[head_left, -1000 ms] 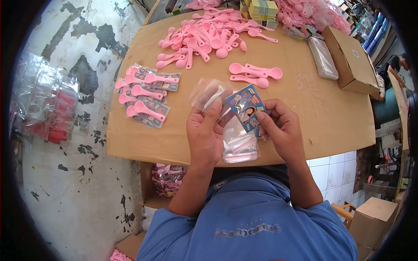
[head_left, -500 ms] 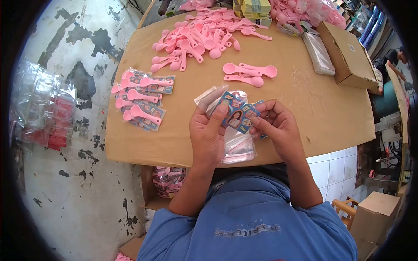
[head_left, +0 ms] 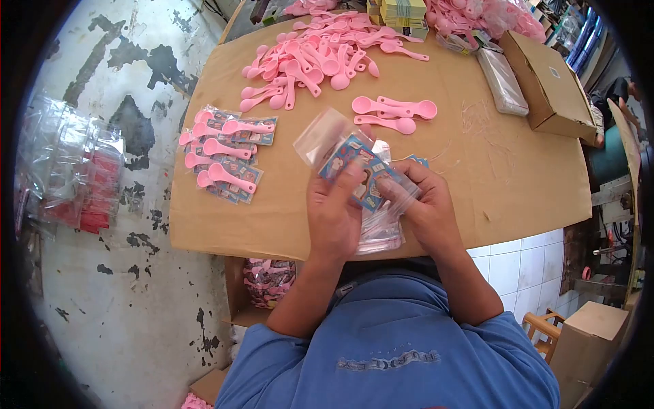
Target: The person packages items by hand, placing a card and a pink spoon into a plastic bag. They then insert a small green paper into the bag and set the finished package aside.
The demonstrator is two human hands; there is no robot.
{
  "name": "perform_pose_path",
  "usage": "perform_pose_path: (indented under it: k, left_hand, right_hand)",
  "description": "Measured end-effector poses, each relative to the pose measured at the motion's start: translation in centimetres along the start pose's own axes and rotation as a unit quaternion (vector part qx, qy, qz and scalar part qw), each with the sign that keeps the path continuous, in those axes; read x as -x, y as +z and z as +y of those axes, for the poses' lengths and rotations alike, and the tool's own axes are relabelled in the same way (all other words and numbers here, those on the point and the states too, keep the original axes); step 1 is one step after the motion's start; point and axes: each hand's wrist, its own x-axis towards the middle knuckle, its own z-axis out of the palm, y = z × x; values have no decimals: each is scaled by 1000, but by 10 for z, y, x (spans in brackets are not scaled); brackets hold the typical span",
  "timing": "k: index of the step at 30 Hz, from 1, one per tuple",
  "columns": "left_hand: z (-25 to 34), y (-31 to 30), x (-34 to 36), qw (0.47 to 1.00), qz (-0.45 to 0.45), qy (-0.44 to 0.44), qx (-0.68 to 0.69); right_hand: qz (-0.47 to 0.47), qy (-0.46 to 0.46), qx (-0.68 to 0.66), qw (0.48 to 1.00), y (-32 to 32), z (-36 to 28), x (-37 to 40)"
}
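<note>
My left hand [head_left: 335, 217] is closed on a small clear plastic bag [head_left: 317, 136] and a blue printed card [head_left: 368, 192], its thumb on the card. My right hand [head_left: 430, 206] pinches the lower right end of the same card and clear film, and a second blue card edge [head_left: 413, 161] shows behind its fingers. Below the hands, more clear bags [head_left: 379, 238] lie at the table's front edge. Just above them are several loose pink spoons [head_left: 395, 112]. To the left, pink spoons [head_left: 227, 148] lie on bagged blue cards [head_left: 267, 137].
A big heap of pink spoons [head_left: 310, 61] covers the table's [head_left: 477, 191] back. Behind stand yellow card stacks [head_left: 403, 12]. At the right are a pack of clear bags [head_left: 503, 80] and a cardboard box [head_left: 548, 88]. Another person's arm [head_left: 623, 112] shows at the far right.
Clear film now covers the card between my hands, where the card was bare before. The bag in my left hand has tilted, and the view has shifted slightly.
</note>
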Motion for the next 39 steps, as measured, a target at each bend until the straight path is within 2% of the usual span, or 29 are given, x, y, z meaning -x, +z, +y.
perform_pose_path:
  k: [7,12,15,18,19,22,24,26,27,29,32,35,38,39]
  left_hand:
    - [4,1,-6,988,-70,26,133]
    - [-4,1,-1,983,-69,11,168]
    - [-4,-4,-1,983,-80,23,165]
    - [8,-10,-2,989,-36,26,142]
    - [11,-13,-2,989,-19,26,147]
    - [17,-30,-8,984,31,26,176]
    - [24,-52,-13,975,63,24,214]
    - [37,-66,-16,975,110,58,184]
    - [43,-71,-17,974,133,76,169]
    - [47,-74,-13,975,120,100,155]
    - [51,-69,-9,977,115,112,137]
    - [54,-64,-7,975,132,134,117]
    - [58,-66,-10,970,143,167,106]
    - [60,-68,-12,968,140,178,107]
  right_hand:
    - [38,-13,-59,997,12,1,11]
    - [33,-33,15,999,11,21,3]
    - [41,-78,68,994,15,22,0]
    - [71,-152,129,977,31,-2,3]
    - [85,-180,147,969,36,-9,3]
    - [-58,-316,339,884,18,-18,-3]
    - [-69,-277,391,875,12,-33,-11]
    - [-59,-241,416,875,2,-46,-30]
    - [-53,-246,464,849,-5,-49,-48]
    - [-35,-255,554,792,-19,-48,-84]
    - [-2,-307,677,669,-40,-20,-128]
    - [-65,-244,691,677,-38,-18,-143]
    - [-65,-317,676,662,-46,-15,-146]
    - [-56,-319,663,675,-45,-18,-140]
